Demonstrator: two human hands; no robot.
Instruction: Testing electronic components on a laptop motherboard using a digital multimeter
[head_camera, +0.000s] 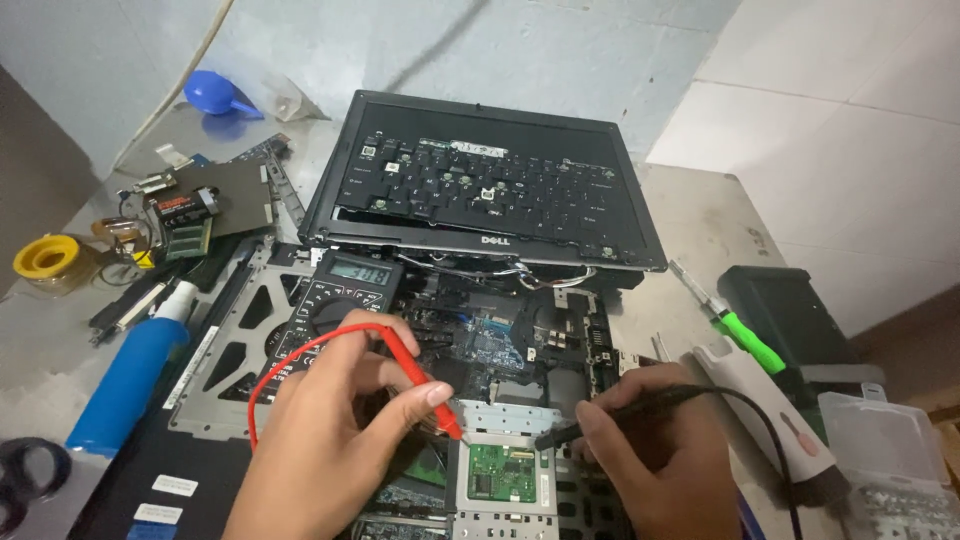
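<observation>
My left hand (340, 420) pinches a red test probe (432, 400), its tip down by the metal frame above a small green circuit board (502, 473). My right hand (655, 450) grips a black test probe (610, 412), its tip pointing left toward the same metal frame. Both leads belong to a black multimeter (335, 300) with a lit grey display, lying on the opened laptop base (500, 340). The laptop's lid (490, 180) lies tilted back with a loose keyboard resting on it.
A blue spray can (130, 375) lies at the left beside a yellow solder reel (45, 258) and small parts. A green-handled screwdriver (730, 325), a black box and a clear plastic parts case (890, 460) sit at the right. A blue scoop lies far back.
</observation>
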